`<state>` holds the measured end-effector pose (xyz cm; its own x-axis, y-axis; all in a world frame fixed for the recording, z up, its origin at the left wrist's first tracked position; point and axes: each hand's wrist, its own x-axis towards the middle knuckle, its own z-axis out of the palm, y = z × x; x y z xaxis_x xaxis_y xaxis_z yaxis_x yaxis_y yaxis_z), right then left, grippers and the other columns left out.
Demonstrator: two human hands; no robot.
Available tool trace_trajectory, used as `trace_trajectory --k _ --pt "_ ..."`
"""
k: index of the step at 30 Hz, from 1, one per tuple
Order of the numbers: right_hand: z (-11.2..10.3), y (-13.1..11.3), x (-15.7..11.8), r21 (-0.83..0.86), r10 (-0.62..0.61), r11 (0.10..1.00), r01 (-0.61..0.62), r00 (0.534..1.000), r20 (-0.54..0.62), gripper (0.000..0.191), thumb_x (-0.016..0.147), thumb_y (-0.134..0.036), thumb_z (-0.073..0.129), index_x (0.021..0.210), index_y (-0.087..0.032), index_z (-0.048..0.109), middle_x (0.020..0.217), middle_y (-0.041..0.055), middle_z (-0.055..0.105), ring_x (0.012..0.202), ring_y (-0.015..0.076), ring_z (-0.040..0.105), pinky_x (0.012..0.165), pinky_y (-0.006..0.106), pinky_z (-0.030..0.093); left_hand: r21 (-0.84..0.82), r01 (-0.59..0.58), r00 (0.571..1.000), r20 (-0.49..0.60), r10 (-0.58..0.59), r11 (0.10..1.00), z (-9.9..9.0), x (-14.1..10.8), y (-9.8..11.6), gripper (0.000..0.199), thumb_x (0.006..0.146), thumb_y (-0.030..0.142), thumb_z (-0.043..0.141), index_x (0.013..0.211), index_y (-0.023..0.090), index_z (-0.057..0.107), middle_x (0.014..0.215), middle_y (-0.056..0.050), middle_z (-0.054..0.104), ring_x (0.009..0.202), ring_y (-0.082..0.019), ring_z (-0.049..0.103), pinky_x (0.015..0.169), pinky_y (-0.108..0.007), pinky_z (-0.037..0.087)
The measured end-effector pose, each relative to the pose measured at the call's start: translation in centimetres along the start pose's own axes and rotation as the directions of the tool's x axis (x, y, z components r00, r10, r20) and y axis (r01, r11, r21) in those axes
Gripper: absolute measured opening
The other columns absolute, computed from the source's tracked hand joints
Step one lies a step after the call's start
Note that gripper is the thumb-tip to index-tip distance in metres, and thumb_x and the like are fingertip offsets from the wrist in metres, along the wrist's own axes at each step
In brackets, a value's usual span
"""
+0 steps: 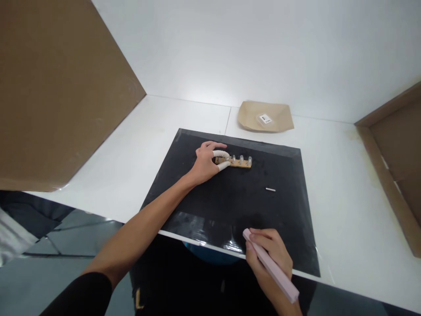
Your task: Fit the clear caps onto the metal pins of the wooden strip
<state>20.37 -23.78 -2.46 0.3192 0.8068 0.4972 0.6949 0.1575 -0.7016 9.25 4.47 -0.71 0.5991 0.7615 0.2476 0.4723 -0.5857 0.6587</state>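
A short wooden strip [242, 163] with several small clear, nail-like tips standing on it lies on the black mat [210, 197]. My left hand [208, 161] reaches over its left end, thumb and index finger in white covers, pinched together there. Whether they press on the wood or on one of the clear tips is hard to see. Near the mat's front edge, my right hand [271, 256] is wrapped around a pale pink square-sided stick [274, 272], its far end pointing up and left. A small thin white rod [270, 189] rests on the mat between the two hands.
Behind the mat, a brown paper tray [245, 116] holds a small clear case with a white label [265, 118]. Cardboard panels stand at left [66, 87] and right [391, 184] on the white table [348, 197]. Part of someone's clothing [16, 232] shows at far left.
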Motion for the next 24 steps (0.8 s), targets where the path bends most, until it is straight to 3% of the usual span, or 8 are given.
trace_trajectory --k 11,17,20,24 --pt "-0.1 0.0 0.1 0.003 -0.023 1.0 0.023 1.0 -0.002 0.019 0.091 -0.007 0.067 0.103 -0.022 0.069 0.099 0.0038 0.07 0.084 0.0151 0.076 0.073 0.024 0.063 0.04 -0.024 1.0 0.01 0.024 0.999 -0.4 -0.6 -0.3 0.018 0.085 0.024 0.081 0.102 0.027 0.077 0.139 -0.004 0.069 0.136 -0.031 0.05 0.113 -0.055 0.038" --pt "0.0 0.0 0.2 0.008 -0.025 1.0 0.025 1.0 0.007 0.017 0.091 -0.008 0.067 0.102 -0.021 0.07 0.098 0.0042 0.071 0.083 0.0155 0.077 0.071 0.024 0.063 0.084 -0.068 0.997 0.045 0.065 0.994 -2.1 -0.8 -0.3 0.031 0.084 0.027 0.083 0.114 0.028 0.075 0.144 -0.005 0.065 0.138 -0.031 0.047 0.117 -0.054 0.036" --pt "0.0 0.0 0.3 0.018 -0.038 0.999 0.038 0.999 -0.004 0.019 0.09 -0.007 0.068 0.103 -0.021 0.07 0.098 0.0044 0.072 0.082 0.0157 0.077 0.071 0.025 0.064 0.123 -0.104 0.989 0.115 0.09 0.987 -3.2 -0.2 -0.1 0.038 0.084 0.031 0.083 0.12 0.028 0.072 0.15 -0.006 0.061 0.142 -0.034 0.043 0.118 -0.057 0.033" --pt "0.1 0.1 0.2 0.03 -0.046 0.998 0.046 0.999 -0.011 0.021 0.089 -0.006 0.068 0.103 -0.021 0.07 0.097 0.0045 0.072 0.082 0.0162 0.077 0.071 0.026 0.065 0.186 -0.151 0.938 0.336 0.082 0.971 -4.0 1.6 0.2 0.065 0.076 0.039 0.088 0.137 0.03 0.065 0.162 -0.011 0.049 0.149 -0.041 0.035 0.118 -0.063 0.03"
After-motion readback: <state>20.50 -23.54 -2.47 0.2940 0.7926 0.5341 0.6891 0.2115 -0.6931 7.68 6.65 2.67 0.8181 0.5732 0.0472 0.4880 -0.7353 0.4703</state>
